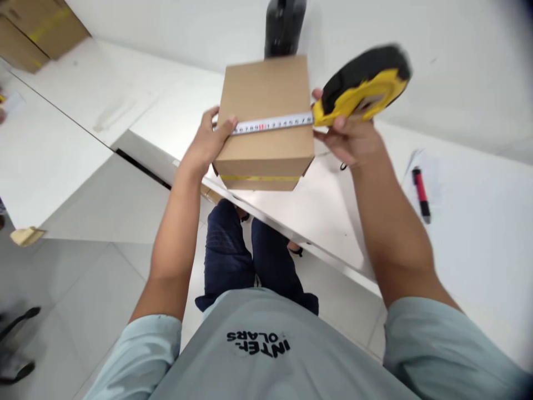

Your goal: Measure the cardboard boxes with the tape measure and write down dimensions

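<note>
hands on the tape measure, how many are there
2: the left hand, its thumb on the blade near the cardboard box's left edge, and the right hand, gripping the yellow and black case by the box's right edge. None seems hidden.

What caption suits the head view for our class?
Left hand and right hand hold a tape measure across a cardboard box.

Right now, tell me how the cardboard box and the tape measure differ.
The cardboard box is mostly brown; the tape measure is black and yellow, with a white blade drawn out. The cardboard box has straight edges; the tape measure is rounded. Both show some yellow.
</note>
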Demonstrator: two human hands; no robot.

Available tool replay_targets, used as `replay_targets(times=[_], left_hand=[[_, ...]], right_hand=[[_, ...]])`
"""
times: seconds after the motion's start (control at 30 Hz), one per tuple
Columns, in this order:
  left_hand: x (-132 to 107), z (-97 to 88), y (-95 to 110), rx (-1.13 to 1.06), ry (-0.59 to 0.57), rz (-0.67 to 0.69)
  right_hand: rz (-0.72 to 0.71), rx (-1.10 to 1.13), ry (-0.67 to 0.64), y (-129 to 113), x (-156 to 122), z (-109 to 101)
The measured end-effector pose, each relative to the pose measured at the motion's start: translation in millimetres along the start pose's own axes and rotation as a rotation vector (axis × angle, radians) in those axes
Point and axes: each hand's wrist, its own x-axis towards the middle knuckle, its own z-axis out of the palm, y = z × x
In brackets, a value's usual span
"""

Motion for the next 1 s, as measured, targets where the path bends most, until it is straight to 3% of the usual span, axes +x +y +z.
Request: replay_targets(times=[0.2, 0.47, 0.6, 0.73, 0.87, 1.0], left_hand=[[-3, -6.2, -7, -0.172, 0.035, -0.027], [-14, -8.4, 1, -0.125, 0.046, -0.053], [-18, -10.0, 1, -0.094, 0.061, -0.045], [-30, -7.3, 11, -0.270, 0.033, -0.097], [-63, 13.5, 23, -0.498, 0.014, -0.241], [-129, 54.2, 23, -0.581, -0.098, -0.208]], right_hand=[[0.035, 0.009, -0.022, 11, 5, 3], [0.038, -0.018, -0.019, 8, 2, 8], [-0.015, -0.003, 0.066, 1, 4, 19], [-0.186, 0.091, 0.231, -13, 1, 42], [-0.381, 0.070, 0.439, -32, -13, 66], [-0.405, -0.012, 0.546, -48, -33, 81]])
